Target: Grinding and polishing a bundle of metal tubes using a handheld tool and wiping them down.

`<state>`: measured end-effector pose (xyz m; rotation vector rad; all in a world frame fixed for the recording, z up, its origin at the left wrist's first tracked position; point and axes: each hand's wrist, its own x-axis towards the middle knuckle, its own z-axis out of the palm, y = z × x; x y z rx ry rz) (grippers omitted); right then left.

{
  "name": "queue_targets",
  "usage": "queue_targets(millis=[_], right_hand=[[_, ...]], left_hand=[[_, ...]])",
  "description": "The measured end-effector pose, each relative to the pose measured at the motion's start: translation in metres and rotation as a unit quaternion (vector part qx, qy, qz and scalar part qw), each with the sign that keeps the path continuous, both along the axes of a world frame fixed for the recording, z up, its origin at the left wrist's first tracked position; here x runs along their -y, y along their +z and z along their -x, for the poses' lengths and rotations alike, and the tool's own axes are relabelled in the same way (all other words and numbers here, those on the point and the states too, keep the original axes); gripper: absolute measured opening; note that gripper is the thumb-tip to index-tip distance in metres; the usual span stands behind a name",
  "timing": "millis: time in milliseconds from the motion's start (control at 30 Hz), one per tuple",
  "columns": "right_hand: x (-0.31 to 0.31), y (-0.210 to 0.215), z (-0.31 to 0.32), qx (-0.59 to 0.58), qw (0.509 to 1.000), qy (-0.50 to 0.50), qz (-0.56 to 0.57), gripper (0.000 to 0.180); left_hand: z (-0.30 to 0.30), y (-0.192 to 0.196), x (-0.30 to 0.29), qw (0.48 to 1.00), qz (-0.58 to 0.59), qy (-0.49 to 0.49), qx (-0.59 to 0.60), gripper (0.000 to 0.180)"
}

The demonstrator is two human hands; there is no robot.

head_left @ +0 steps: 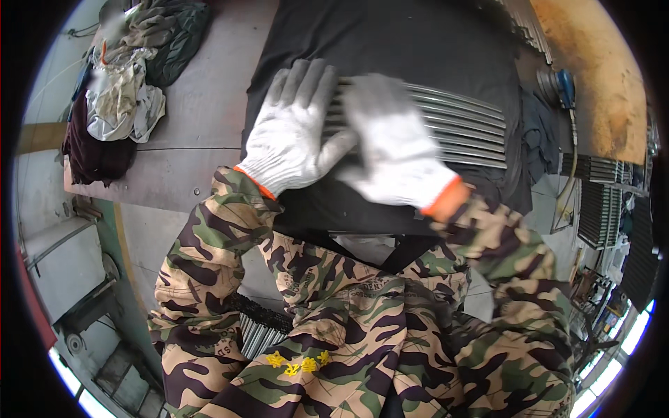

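Observation:
Several shiny metal rods (467, 130) lie side by side on a black cloth (397, 38) spread over the table. My left hand (293, 132), in a white knit glove with an orange cuff, rests flat at the rods' left end, fingers stretched out and thumb apart. Just to its right, my right hand (397, 143) in a matching glove is over the rods, smeared by motion. Its fingers look stretched forward and flat, with no object visible in them. Both hands hide the left part of the rods.
Crumpled clothes and rags (118, 104) are heaped at the table's (209, 118) left. A blue hand tool (564, 89) with a hose lies at the right, beside a stained brown board (592, 70). More rods (526, 28) lie at the far right; racked rods (601, 209) stand beyond the table.

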<state>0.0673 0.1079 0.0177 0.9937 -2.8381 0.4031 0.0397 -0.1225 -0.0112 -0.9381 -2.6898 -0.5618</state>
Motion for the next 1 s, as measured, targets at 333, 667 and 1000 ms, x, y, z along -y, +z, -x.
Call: queue_targets(millis=[333, 667, 1000], right_hand=[[0.036, -0.018, -0.008, 0.019, 0.998, 0.053, -0.001, 0.09], [-0.176, -0.006, -0.021, -0.063, 0.995, -0.081, -0.011, 0.096], [-0.071, -0.015, -0.002, -0.067, 0.995, -0.035, 0.064, 0.09]], left_hand=[[-0.012, -0.011, 0.042, 0.982, -0.152, 0.012, 0.111, 0.071], [0.003, 0.005, -0.034, 0.995, 0.084, 0.049, 0.01, 0.093], [-0.021, 0.024, -0.033, 0.992, 0.084, 0.036, 0.085, 0.092]])
